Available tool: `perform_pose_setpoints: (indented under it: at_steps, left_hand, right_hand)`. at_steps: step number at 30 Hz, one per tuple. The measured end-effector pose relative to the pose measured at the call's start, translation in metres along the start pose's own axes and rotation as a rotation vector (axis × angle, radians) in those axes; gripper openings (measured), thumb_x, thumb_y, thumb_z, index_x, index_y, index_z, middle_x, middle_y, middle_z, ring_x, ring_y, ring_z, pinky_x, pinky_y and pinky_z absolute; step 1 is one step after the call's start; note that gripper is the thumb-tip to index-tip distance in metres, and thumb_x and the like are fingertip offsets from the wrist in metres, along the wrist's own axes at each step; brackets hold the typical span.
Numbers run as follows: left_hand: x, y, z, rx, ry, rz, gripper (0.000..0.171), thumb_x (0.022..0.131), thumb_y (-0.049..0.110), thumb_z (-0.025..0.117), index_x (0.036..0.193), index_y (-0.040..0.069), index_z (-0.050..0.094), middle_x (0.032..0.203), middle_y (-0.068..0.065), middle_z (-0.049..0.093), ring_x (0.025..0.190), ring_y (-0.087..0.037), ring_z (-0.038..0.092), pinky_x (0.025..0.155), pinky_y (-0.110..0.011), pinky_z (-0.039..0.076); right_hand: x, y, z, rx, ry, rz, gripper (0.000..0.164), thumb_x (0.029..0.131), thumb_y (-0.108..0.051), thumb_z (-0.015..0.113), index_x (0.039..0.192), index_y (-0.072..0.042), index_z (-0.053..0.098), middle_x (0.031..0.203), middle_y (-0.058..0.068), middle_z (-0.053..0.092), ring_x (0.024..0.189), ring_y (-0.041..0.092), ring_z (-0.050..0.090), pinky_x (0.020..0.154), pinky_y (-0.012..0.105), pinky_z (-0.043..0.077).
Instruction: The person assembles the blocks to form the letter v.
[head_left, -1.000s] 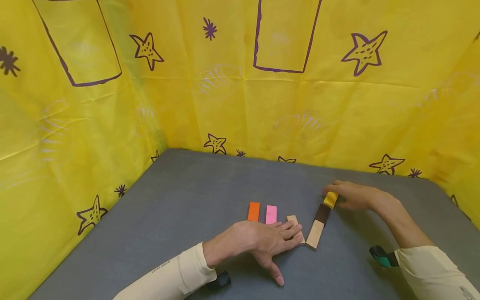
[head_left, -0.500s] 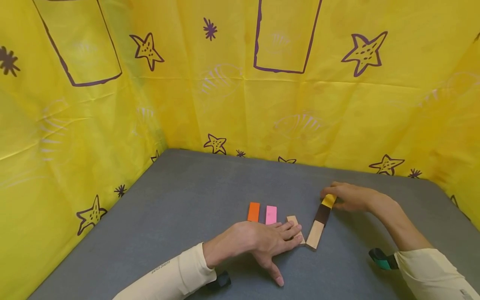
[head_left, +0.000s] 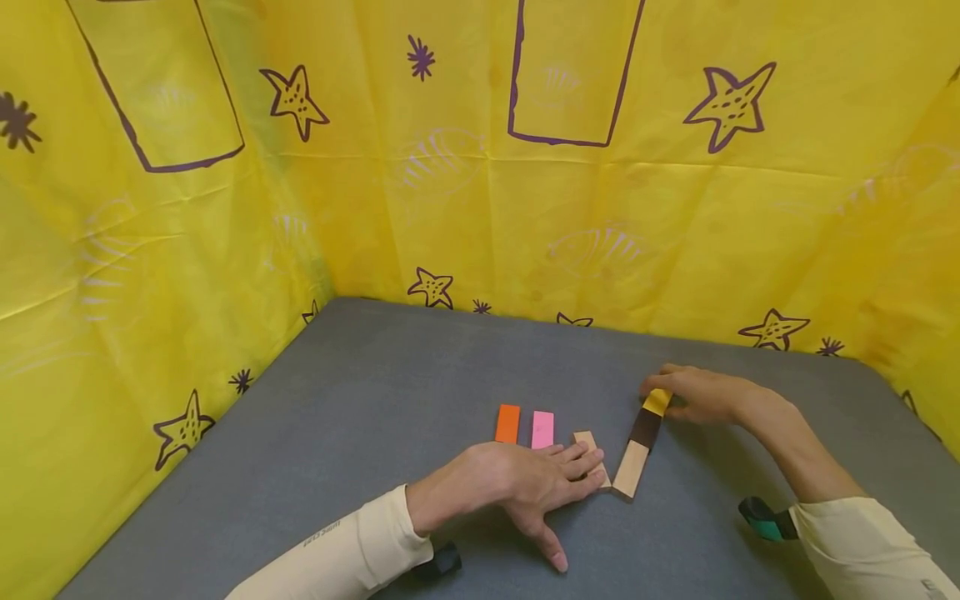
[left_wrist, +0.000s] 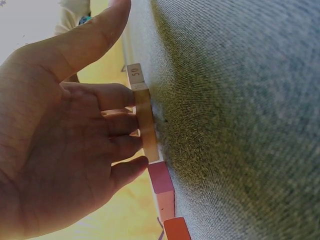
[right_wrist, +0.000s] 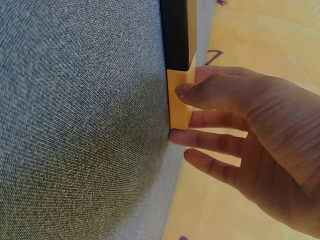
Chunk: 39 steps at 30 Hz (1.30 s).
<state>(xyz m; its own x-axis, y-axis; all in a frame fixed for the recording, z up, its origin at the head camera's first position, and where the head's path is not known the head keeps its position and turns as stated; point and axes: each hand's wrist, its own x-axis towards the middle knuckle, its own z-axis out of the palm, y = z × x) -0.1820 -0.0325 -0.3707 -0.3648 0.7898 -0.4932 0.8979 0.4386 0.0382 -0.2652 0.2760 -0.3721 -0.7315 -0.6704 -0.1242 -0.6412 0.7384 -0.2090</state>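
Note:
My right hand (head_left: 708, 396) pinches a yellow wooden block (right_wrist: 179, 102) between thumb and fingers. That block lies end to end with a dark brown block (head_left: 646, 428), which in turn meets a plain wood block (head_left: 631, 469). A second plain wood block (head_left: 583, 437) slants away from the near end of this row, forming a V. Across it rest the straight fingers of my left hand (head_left: 536, 483), with the thumb spread. Close to the left little finger is a pink block (left_wrist: 161, 177), partly covered in the head view.
An orange block (head_left: 507, 423) lies left of the pink one. All sit on a grey cloth-like tabletop (head_left: 420, 358). Yellow curtains (head_left: 480, 200) with starfish drawings stand along the back and sides. A dark strap (head_left: 765, 518) hangs by the right sleeve.
The right hand has shifted the yellow block slightly left and towards me, so it now lines up with the dark brown block. My left hand has kept still.

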Motion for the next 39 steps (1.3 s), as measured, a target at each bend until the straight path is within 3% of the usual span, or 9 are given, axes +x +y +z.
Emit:
perform_pose_setpoints:
  at_steps: [27,39]
  left_hand:
    - [0.0000,0.0006,0.0000,0.000,0.000,-0.001,0.111,0.089,0.072,0.066,0.170,0.025,0.006,0.179,0.004,-0.008,0.166,-0.014,-0.006,0.134,-0.027,0.009]
    - [0.0003,-0.0008,-0.0007,-0.022,-0.012,0.002,0.112,0.089,0.071,0.067,0.170,0.026,0.005,0.178,0.005,-0.009,0.166,-0.013,-0.008,0.134,-0.028,0.008]
  right_hand:
    - [-0.0008,0.0018,0.0008,0.005,-0.003,-0.003,0.036,0.091,-0.007,0.077,0.126,-0.013,0.069,0.123,0.011,0.066,0.109,0.028,0.066,0.092,0.051,0.057]
    - [-0.0024,0.0002,-0.0002,0.014,-0.004,0.002,0.037,0.092,-0.008,0.076,0.128,-0.012,0.068,0.128,0.014,0.066,0.116,0.035,0.066,0.097,0.056,0.055]
